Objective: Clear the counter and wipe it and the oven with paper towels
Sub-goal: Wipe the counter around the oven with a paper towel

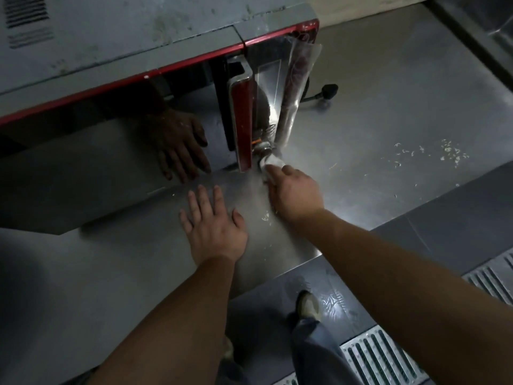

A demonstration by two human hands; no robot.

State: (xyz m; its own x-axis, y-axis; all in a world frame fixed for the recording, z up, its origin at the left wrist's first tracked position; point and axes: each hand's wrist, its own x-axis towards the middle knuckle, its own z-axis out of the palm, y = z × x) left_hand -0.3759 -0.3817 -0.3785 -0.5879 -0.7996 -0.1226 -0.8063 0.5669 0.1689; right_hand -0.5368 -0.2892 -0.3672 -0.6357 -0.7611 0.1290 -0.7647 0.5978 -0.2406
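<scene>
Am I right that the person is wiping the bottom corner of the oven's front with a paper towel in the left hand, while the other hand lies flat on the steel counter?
Not quite: the head view shows the paper towel in the right hand, pressed at the bottom corner of the oven front. It is the left hand that lies flat on the steel counter.

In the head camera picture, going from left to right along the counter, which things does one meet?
Left hand flat on the counter → right hand holding a paper towel at the oven door's lower corner → black plug → pale crumbs.
</scene>
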